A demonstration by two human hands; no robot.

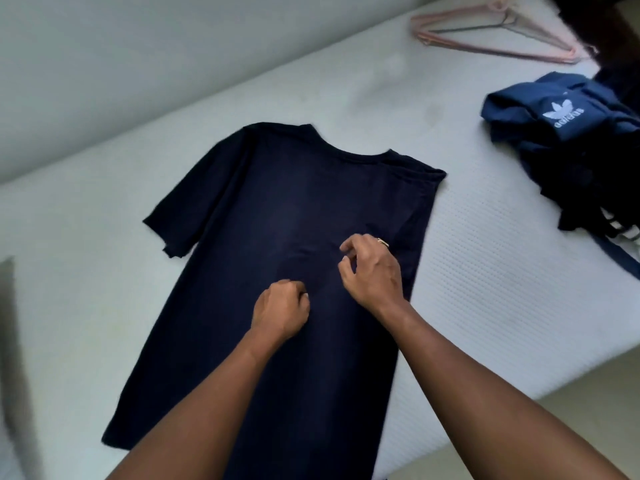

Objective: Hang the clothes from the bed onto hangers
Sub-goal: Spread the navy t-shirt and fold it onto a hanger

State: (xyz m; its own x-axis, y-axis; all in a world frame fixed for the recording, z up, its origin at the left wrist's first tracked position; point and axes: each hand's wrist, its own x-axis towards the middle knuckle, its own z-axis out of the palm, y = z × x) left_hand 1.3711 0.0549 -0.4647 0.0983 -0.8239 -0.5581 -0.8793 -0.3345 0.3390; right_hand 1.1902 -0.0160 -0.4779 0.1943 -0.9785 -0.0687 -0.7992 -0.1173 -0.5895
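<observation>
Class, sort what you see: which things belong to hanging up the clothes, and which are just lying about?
Belongs to the job: navy T-shirt, hangers, pile of navy clothes, left hand, right hand.
Just lying about: blurred grey thing at the left edge; dark shape, top right corner.

One head-worn view, faced forward and down
The bed is looked upon from close above and is slanted in frame; the T-shirt is centred.
</observation>
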